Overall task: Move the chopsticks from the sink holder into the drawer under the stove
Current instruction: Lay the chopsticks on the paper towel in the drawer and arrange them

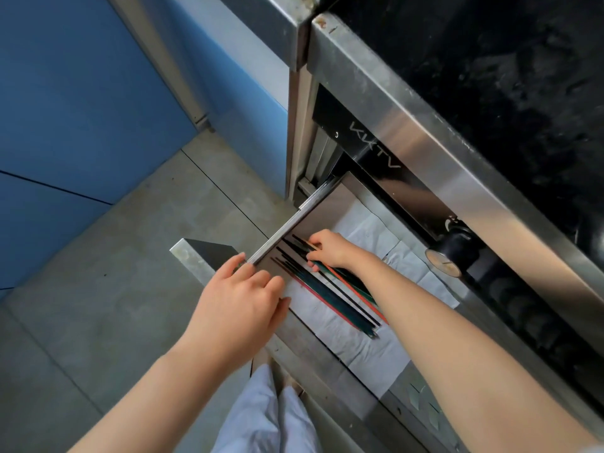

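Observation:
The steel drawer (287, 228) under the stove stands pulled out, lined with white paper (369, 351). A bundle of dark green, black and orange-red chopsticks (340, 304) lies on the paper along the drawer's left side. My right hand (330, 248) reaches inside, fingers curled round the far ends of the chopsticks. Over the drawer's front left corner my left hand (243, 300) rests, fingers relaxed and bent over the front edge. The sink holder is not in view.
The black stove top (490, 76) with its steel front rim runs along the right. A black knob (454, 248) sticks out just right of the drawer. Grey floor tiles (114, 273) and a blue cabinet (65, 109) lie to the left. My legs stand below the drawer.

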### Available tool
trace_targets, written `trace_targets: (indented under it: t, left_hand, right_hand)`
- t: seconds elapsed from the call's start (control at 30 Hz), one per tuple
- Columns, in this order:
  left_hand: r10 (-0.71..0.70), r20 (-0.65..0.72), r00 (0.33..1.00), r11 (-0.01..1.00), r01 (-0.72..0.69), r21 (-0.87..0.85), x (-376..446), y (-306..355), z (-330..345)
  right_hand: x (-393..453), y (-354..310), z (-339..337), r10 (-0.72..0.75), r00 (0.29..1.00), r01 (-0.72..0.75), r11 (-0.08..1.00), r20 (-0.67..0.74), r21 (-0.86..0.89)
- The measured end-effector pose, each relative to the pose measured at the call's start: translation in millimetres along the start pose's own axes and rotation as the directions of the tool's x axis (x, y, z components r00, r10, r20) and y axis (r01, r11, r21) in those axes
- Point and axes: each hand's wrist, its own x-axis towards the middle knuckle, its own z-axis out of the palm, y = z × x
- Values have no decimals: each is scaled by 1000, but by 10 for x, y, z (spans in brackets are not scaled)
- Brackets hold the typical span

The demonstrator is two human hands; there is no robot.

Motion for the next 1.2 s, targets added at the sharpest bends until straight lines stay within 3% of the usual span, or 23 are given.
trace_targets:
  t: [0.13, 0.33, 0.7, 1.03, 1.2]
  left_hand:
    - [114, -133, 985, 993, -110, 42, -92, -60, 122]
    - [158, -362, 919, 977, -198, -75, -131, -118, 322]
    - [425, -324, 845, 902, -426, 71, -133, -279, 345]
    - [379, -353, 855, 924, -370, 97, -307, -219, 442]
    - [381, -398, 835, 924, -365, 119, -268, -203, 492]
  right_hand:
    - [16, 4, -77, 7, 999, -3, 996, 48, -90]
    - [26, 1, -54, -33, 999, 23, 976, -42, -217]
    - [4, 59, -46, -142, 948, 51, 951, -284, -306]
    - [-97, 272, 54, -197, 914, 44, 916, -353, -398]
    - [-186, 358, 192, -225, 852, -60, 855, -473, -515]
